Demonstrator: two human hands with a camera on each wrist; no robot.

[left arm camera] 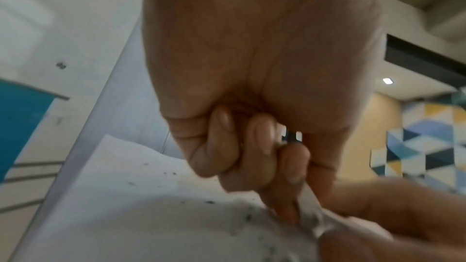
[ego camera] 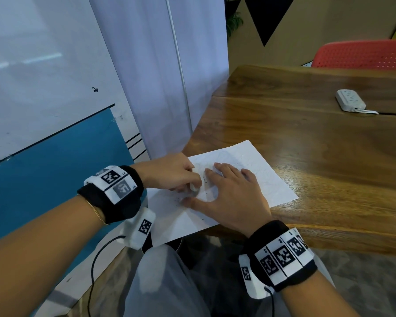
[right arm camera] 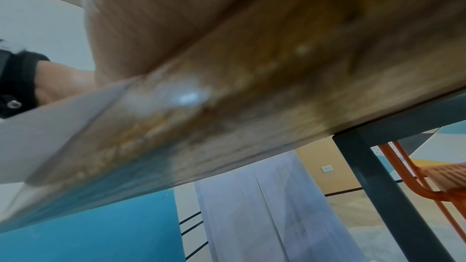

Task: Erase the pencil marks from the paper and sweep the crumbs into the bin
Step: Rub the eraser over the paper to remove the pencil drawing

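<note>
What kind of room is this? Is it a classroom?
Probably an office or shared workroom, not surely a classroom. There is a long wooden table, a red plastic chair, a white power strip and a wall painted with colourful triangles.

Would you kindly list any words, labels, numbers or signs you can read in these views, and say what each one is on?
No legible text in any view.
Left wristband: black-and-white square code markers; tiny characters beside them too small to read.
Right wristband: the same kind of markers; small characters unreadable.
Paper: faint pencil lines only, no words made out.
Power strip: no readable label.
</note>
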